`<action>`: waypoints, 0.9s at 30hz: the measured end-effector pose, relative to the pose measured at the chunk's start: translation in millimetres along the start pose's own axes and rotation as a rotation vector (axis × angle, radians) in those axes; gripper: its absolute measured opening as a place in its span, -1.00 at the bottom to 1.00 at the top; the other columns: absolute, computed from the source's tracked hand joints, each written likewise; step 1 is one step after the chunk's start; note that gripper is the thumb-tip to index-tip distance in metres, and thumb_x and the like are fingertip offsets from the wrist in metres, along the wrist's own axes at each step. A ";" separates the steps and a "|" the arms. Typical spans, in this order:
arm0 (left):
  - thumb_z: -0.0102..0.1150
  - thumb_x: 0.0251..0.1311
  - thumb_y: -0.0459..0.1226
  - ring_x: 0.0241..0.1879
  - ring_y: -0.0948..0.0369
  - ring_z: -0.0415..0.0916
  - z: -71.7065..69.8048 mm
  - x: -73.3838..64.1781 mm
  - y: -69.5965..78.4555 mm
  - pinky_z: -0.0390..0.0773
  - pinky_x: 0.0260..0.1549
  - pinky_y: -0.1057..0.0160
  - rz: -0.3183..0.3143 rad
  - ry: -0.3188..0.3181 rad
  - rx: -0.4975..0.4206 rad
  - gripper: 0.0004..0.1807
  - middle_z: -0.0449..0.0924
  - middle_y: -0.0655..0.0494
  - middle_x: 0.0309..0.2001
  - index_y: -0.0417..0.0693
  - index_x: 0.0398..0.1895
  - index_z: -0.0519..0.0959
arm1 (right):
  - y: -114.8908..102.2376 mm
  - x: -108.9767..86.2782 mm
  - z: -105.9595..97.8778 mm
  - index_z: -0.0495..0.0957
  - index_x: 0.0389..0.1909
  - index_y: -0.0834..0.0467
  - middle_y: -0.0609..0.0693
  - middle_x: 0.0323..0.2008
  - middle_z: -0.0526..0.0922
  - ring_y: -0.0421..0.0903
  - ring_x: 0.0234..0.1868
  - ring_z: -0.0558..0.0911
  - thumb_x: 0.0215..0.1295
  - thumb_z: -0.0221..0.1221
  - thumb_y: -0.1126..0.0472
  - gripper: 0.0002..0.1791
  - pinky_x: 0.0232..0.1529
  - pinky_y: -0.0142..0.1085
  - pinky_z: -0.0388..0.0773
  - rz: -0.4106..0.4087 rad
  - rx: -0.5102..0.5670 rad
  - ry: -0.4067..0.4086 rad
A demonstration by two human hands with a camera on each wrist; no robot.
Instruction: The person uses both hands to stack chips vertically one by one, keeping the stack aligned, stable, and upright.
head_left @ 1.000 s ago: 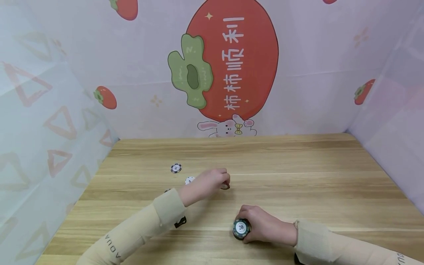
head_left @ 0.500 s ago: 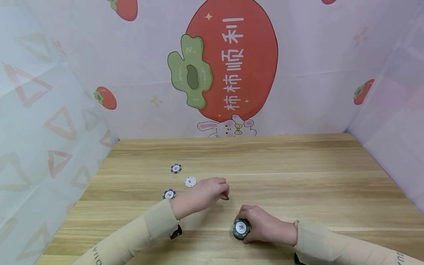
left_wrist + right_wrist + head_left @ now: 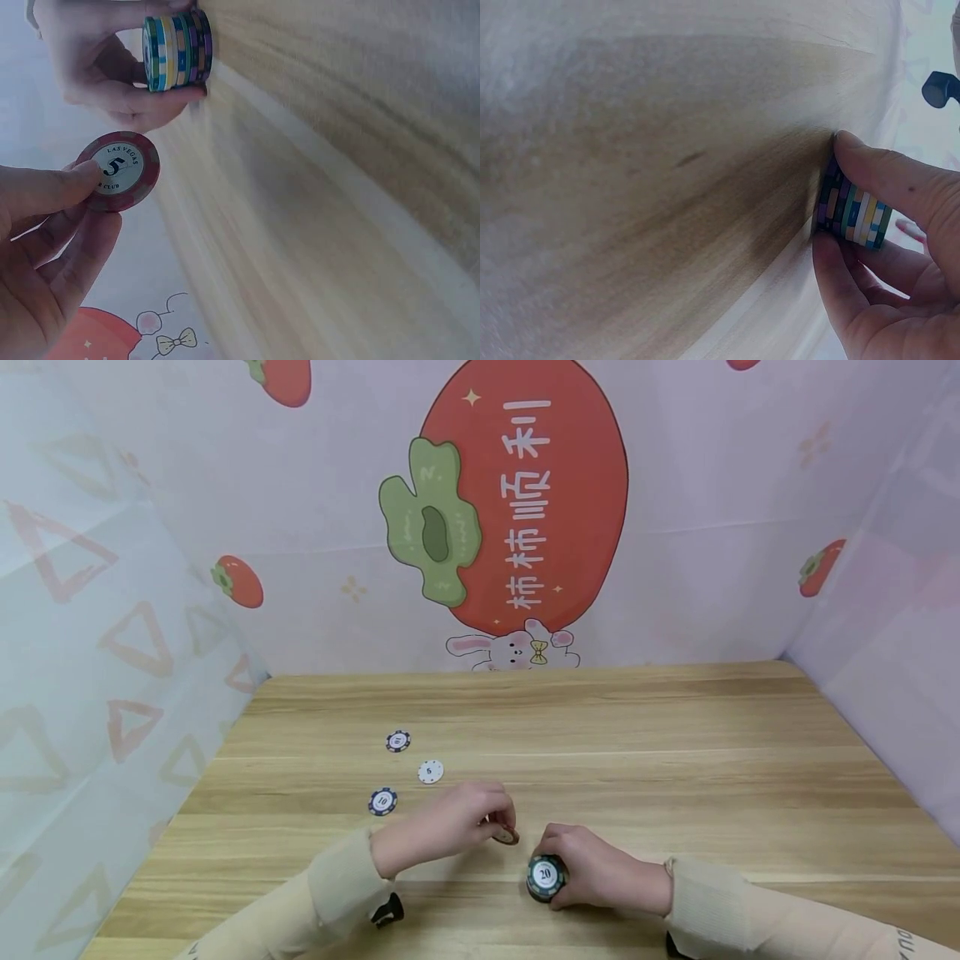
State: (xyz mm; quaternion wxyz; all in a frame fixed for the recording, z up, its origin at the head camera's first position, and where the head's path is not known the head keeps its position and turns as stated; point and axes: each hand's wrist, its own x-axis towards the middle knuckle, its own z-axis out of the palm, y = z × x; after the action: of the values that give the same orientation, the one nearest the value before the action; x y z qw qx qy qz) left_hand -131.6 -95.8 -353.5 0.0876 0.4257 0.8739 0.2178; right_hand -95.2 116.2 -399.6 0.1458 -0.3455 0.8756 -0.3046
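Between thumb and fingers, my left hand pinches a red poker chip marked 5, raised above the table just left of the stack. My right hand grips the sides of a stack of poker chips in several colours, which stands on the wooden table. A green chip marked 20 lies on top of that stack. In the left wrist view the red chip's printed face shows, tilted, with the stack beyond it.
Two blue chips marked 10, the nearer chip and the farther chip, lie flat on the left of the wooden table. A white chip lies between them. Patterned cloth walls enclose the back and sides.
My left hand has come nearer and closer to the stack with the red chip, uncovering the nearer blue chip and the white chip. The right hand and stack have stayed still.
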 end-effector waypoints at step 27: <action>0.19 0.00 -0.51 -0.53 0.32 0.48 33.0 -2.3 -2.2 0.55 -0.51 0.36 -0.360 -0.073 -0.815 -0.89 0.59 -0.02 -0.48 -0.39 -0.36 0.56 | -2.4 -0.8 -0.8 0.60 -0.28 0.14 -0.25 -0.38 0.43 -0.38 -0.34 0.43 -0.34 0.48 0.26 -0.54 -0.30 -0.49 0.45 -0.027 -0.019 0.012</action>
State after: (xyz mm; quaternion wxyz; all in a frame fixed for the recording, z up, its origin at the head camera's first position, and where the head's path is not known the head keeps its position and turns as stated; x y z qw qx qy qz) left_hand -120.5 -88.7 -384.0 0.3157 0.2048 0.7732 0.5105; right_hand -93.8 115.7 -397.5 0.1331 -0.3569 0.8744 -0.3004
